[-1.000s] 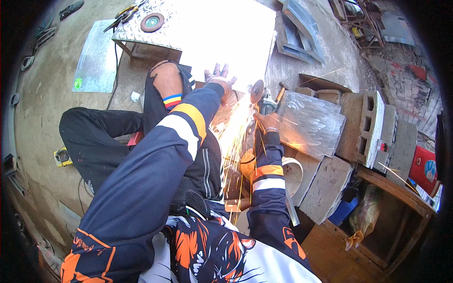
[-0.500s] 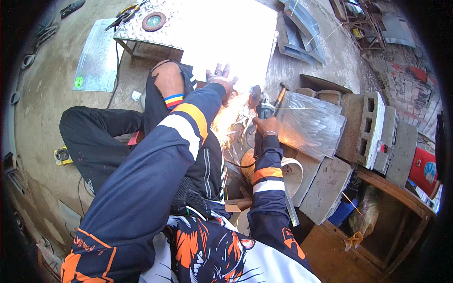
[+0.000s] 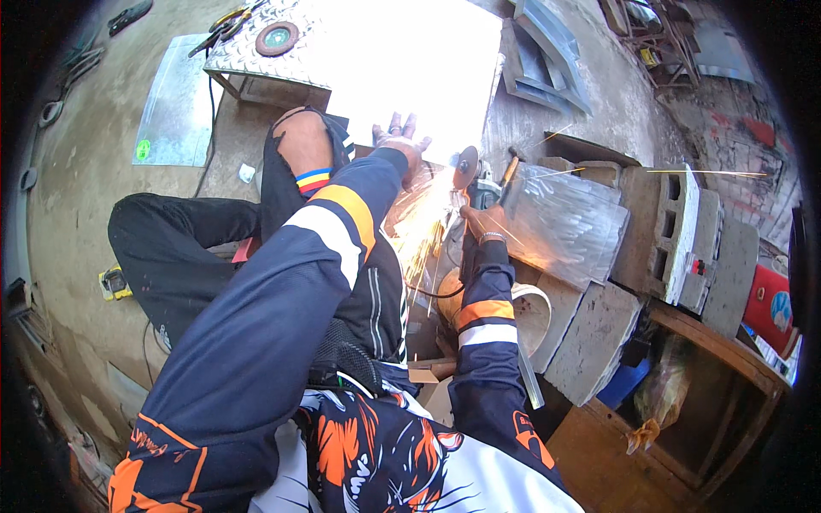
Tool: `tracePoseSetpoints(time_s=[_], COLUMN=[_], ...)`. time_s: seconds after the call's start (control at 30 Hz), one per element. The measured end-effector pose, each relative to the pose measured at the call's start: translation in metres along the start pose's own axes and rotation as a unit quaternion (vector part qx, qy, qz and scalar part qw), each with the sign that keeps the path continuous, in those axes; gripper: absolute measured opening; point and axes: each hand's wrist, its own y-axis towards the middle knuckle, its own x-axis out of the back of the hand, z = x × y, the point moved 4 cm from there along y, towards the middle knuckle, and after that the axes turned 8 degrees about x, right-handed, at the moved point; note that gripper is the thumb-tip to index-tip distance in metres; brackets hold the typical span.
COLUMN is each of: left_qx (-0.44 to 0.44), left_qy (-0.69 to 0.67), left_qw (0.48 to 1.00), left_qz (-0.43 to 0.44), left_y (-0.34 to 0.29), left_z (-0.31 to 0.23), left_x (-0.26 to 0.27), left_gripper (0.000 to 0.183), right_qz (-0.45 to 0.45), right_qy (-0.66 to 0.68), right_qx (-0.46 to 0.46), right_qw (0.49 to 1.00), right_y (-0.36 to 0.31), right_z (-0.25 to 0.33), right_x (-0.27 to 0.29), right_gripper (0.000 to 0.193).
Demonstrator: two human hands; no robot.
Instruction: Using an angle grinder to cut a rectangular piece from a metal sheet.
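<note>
My left hand (image 3: 405,143) lies with fingers spread on the near edge of a glaring, overexposed sheet (image 3: 410,68). To its right, my right hand (image 3: 485,222) is closed round an angle grinder (image 3: 486,193). The grinder's round disc (image 3: 465,168) meets the sheet's near right corner; glare hides the exact contact. Orange sparks (image 3: 423,218) stream down toward me between my two hands, and a few fly off to the right. A dark cord runs from beneath my right hand.
A patterned metal-topped stand (image 3: 227,56) carries a loose disc (image 3: 278,38) and pliers. Bent metal channels (image 3: 547,64) lie at the far right. Concrete blocks (image 3: 671,227), a scuffed clear-grey sheet (image 3: 564,218) and a wooden cabinet (image 3: 727,346) crowd the right. A tape measure (image 3: 115,283) is on the left floor.
My right hand and the grinder have shifted slightly up and to the right. The sparks now spread in longer streaks. My left hand has stayed in place.
</note>
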Motion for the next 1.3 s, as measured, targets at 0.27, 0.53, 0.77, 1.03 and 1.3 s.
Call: tracePoseSetpoints(time_s=[0.27,0.53,0.77,1.03,1.3], left_qx=[0.005,0.01,0.0,0.005,0.0], left_qy=[-0.017,-0.009,-0.011,-0.017,-0.002], left_qw=[1.0,1.0,1.0,1.0,1.0], left_qz=[-0.01,-0.018,-0.022,-0.014,-0.002], left_y=[-0.01,-0.007,-0.005,-0.01,-0.004], left_z=[-0.005,0.001,-0.006,-0.003,-0.001], left_x=[0.005,0.003,0.005,0.005,0.003], left_gripper=[0.107,0.105,0.105,0.107,0.115], right_qz=[-0.016,-0.017,-0.026,-0.021,-0.02], right_qy=[-0.009,-0.034,-0.009,-0.013,-0.031], right_qx=[0.03,0.028,0.035,0.032,0.031], right_qw=[0.999,0.999,0.999,0.999,0.999], right_y=[0.007,0.004,0.004,0.005,0.001], right_z=[-0.001,-0.002,-0.014,0.006,0.001], right_x=[0.005,-0.002,-0.008,0.007,-0.001], right_gripper=[0.057,0.057,0.058,0.055,0.057])
